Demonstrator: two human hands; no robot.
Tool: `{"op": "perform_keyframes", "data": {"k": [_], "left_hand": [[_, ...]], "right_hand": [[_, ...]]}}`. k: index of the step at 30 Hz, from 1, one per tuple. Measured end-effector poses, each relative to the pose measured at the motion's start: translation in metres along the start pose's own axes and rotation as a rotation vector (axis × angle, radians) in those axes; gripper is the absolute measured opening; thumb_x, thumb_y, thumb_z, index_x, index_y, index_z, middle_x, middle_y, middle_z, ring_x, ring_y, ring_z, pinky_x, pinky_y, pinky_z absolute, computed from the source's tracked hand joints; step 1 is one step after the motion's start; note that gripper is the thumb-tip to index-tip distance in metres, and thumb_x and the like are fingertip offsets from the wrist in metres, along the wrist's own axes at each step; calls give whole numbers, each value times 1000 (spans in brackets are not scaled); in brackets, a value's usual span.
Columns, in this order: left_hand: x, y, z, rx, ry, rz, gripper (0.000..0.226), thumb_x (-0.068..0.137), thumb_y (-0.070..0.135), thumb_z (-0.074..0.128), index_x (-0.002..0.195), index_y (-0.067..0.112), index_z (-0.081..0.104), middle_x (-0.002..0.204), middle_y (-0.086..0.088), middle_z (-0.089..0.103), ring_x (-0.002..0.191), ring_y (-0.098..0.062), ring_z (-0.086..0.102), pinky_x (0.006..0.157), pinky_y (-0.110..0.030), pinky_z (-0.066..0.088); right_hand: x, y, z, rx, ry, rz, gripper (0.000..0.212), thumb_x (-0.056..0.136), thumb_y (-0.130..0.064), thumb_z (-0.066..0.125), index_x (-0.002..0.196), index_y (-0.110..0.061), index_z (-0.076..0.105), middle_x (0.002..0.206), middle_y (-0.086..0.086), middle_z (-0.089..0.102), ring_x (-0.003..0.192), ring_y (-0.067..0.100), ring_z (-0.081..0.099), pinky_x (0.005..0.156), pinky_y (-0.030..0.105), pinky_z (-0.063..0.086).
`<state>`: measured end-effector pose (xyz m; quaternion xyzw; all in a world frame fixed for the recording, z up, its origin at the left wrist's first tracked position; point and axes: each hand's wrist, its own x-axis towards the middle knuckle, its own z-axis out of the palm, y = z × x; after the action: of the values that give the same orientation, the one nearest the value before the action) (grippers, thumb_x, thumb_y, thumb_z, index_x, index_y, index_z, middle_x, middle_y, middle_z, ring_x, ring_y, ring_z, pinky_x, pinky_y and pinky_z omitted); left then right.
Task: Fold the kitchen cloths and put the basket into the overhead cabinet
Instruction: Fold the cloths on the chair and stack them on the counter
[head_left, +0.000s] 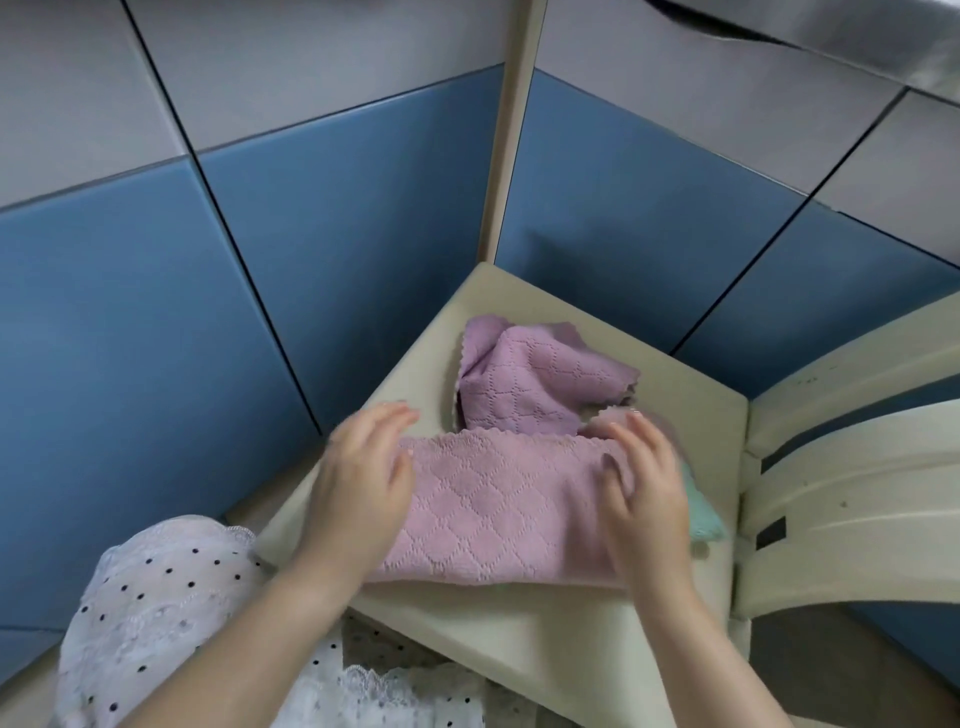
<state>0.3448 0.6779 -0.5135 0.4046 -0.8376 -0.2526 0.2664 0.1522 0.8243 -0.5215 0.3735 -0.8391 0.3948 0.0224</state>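
A pink quilted kitchen cloth lies folded into a wide strip on the cream surface. My left hand rests on its left end with the fingers spread. My right hand presses on its right end, fingers apart. Behind them a second, purple-pink cloth sits crumpled. A teal cloth pokes out from under my right hand. No basket is in view.
Blue and grey wall tiles meet in a corner behind the surface. Cream curved plastic parts stand at the right. A steel edge hangs at the top right. My white dotted sleeve is at the lower left.
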Motion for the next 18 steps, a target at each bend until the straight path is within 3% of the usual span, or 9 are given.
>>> {"op": "perform_keyframes", "data": {"k": [2, 4, 6, 10, 14, 18], "left_hand": [[-10, 15, 19, 120, -112, 145, 49, 81, 16, 35, 122, 9, 61, 131, -5, 58, 127, -21, 48, 109, -39, 36], [-21, 27, 40, 250, -216, 183, 53, 77, 18, 34, 121, 8, 61, 131, -7, 59, 127, -25, 50, 104, -51, 40], [-31, 32, 52, 286, -235, 157, 52, 78, 20, 35, 120, 7, 62, 130, -8, 59, 126, -25, 52, 108, -45, 36], [-51, 24, 56, 357, -243, 121, 53, 81, 24, 35, 123, 4, 60, 134, -10, 56, 126, -27, 51, 107, -43, 19], [-63, 13, 58, 409, -282, 112, 55, 83, 28, 36, 127, 5, 58, 138, -10, 52, 130, -27, 46, 106, -48, 23], [-62, 10, 60, 456, -281, 79, 59, 82, 35, 36, 128, 6, 57, 139, -11, 51, 131, -28, 45, 107, -48, 18]], "right_hand": [[-14, -16, 17, -48, -91, -127, 35, 85, -14, 47, 115, -9, 65, 130, 14, 56, 123, 25, 48, 103, 37, 37], [-25, -29, 33, -126, -172, -185, 40, 85, -24, 42, 115, -12, 65, 127, 12, 59, 121, 30, 54, 95, 53, 42], [-32, -37, 44, -223, -226, -230, 39, 86, -29, 41, 115, -17, 64, 126, 7, 62, 118, 29, 57, 90, 59, 42], [-40, -23, 52, -289, -324, -333, 39, 89, -34, 40, 124, -26, 57, 133, -3, 57, 125, 21, 51, 100, 55, 36], [-43, -10, 54, -367, -411, -421, 44, 89, -38, 40, 127, -23, 58, 140, -1, 51, 130, 21, 47, 106, 49, 22], [-41, -4, 53, -437, -409, -378, 53, 86, -47, 42, 132, -25, 54, 142, 2, 49, 134, 21, 38, 107, 48, 21]]}}
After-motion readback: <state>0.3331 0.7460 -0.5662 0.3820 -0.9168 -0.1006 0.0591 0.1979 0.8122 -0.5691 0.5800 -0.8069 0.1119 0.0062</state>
